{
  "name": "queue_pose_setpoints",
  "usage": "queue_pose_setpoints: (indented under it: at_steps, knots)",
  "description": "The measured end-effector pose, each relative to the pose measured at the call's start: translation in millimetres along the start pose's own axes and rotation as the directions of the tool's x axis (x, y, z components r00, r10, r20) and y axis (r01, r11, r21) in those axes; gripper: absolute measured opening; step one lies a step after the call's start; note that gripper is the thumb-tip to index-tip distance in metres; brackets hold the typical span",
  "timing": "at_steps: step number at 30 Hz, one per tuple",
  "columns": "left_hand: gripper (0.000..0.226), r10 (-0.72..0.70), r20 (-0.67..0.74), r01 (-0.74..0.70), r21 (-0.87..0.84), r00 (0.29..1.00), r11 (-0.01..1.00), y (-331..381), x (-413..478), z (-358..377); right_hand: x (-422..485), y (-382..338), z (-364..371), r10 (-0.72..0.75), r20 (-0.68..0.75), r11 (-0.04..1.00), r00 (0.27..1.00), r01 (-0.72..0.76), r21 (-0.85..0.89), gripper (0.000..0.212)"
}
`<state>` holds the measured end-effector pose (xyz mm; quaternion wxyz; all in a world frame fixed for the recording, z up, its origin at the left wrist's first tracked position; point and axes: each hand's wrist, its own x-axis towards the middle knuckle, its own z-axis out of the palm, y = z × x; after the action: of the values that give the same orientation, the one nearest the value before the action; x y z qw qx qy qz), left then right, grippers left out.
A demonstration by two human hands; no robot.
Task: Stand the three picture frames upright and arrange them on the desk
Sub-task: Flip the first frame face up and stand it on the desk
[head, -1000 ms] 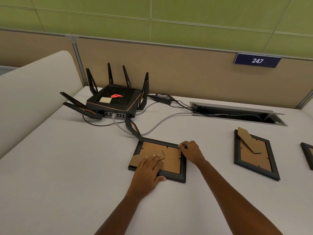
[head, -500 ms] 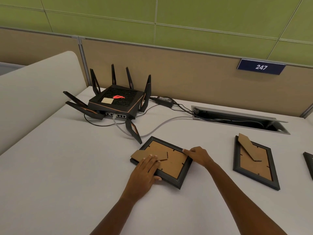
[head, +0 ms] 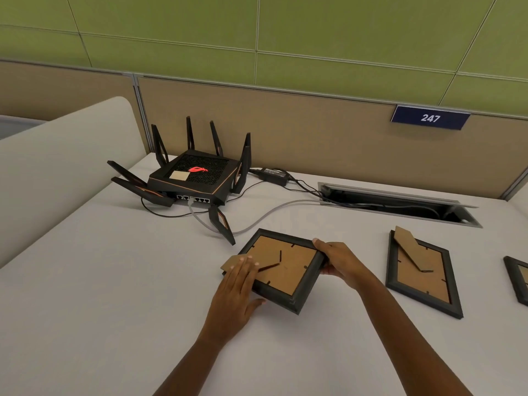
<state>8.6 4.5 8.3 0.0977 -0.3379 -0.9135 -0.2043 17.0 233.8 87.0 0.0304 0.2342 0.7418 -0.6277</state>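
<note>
Three black picture frames lie face down on the white desk (head: 85, 295), brown backs up. The left frame (head: 285, 270) is turned like a diamond, its right side lifted a little. My right hand (head: 340, 261) grips its right corner. My left hand (head: 237, 287) lies flat on its left edge, fingers over the folded-out cardboard stand. The middle frame (head: 423, 275) lies flat to the right, stand flap partly raised. Only a corner of the third frame (head: 518, 278) shows at the right edge.
A black router (head: 197, 178) with several antennas sits at the back left; one antenna (head: 221, 224) points down close to the left frame. Cables (head: 271, 212) run to an open cable tray (head: 400, 202). A padded divider (head: 51, 167) borders the left; a partition wall stands behind.
The left frame has been rotated counter-clockwise into a diamond position and its right side has come up slightly. My right hand has closed around its right corner.
</note>
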Motion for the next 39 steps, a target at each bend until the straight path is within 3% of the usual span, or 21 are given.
queue_pose_setpoints:
  at_steps: [3, 6, 8, 14, 16, 20, 24, 28, 30, 35, 39]
  knots:
    - [0.061, 0.022, -0.135, -0.02, 0.015, 0.991, 1.0, -1.9, 4.2, 6.6, -10.8, -8.1, -7.0, -0.008, -0.046, 0.998, 0.999, 0.011, 0.058, 0.022]
    - [0.078, 0.128, -0.18, -0.119, 0.058, 0.975, 0.991, 5.8, 9.5, 8.3, -21.4, -18.0, -16.3, -0.027, -0.079, 0.999, 0.997, 0.029, 0.029, 0.024]
    - [0.077, 0.171, -0.222, -0.16, 0.066, 0.96, 0.985, 13.8, 13.9, 3.2, -27.3, -23.5, -22.2, -0.046, -0.102, 0.998, 0.994, 0.05, 0.034, 0.025]
    - [0.053, 0.253, -0.326, -0.223, 0.127, 0.911, 0.966, 26.4, 30.3, -15.5, -45.0, -44.1, -37.7, -0.11, -0.161, 0.984, 0.981, 0.131, 0.123, 0.02]
    - [0.033, 0.253, -0.383, -0.224, 0.119, 0.888, 0.967, 29.0, 35.3, -21.4, -49.2, -51.9, -40.2, -0.131, -0.171, 0.976, 0.977, 0.157, 0.148, 0.021]
    - [0.022, 0.112, -0.424, -0.148, -0.053, 0.899, 0.988, 37.5, 41.1, -34.5, -55.1, -60.7, -41.2, -0.154, -0.191, 0.971, 0.969, 0.185, 0.151, 0.026]
    - [0.019, -0.094, -0.378, -0.02, -0.288, 0.921, 0.957, 50.6, 43.6, -49.4, -59.4, -65.4, -44.7, -0.257, -0.161, 0.949, 0.953, 0.28, 0.142, 0.033]
    - [0.028, -0.237, -0.328, 0.058, -0.473, 0.914, 0.879, 59.2, 50.4, -56.2, -55.9, -66.6, -46.5, -0.424, -0.257, 0.902, 0.868, 0.432, -0.03, 0.027]
    - [0.027, -0.241, -0.268, 0.059, -0.545, 0.933, 0.836, 62.2, 54.6, -59.7, -54.8, -67.7, -46.2, -0.476, -0.261, 0.874, 0.839, 0.485, -0.036, 0.02]
    - [0.027, -0.194, -0.051, 0.087, -0.767, 0.98, 0.636, 69.6, 58.6, -74.2, -57.9, -73.1, -41.8, -0.498, -0.323, 0.819, 0.805, 0.559, 0.13, 0.022]
    - [0.022, -0.104, 0.014, 0.062, -0.881, 0.994, 0.469, 70.6, 60.2, -76.8, -60.6, -72.1, -41.9, -0.456, -0.394, 0.805, 0.798, 0.559, 0.2, 0.028]
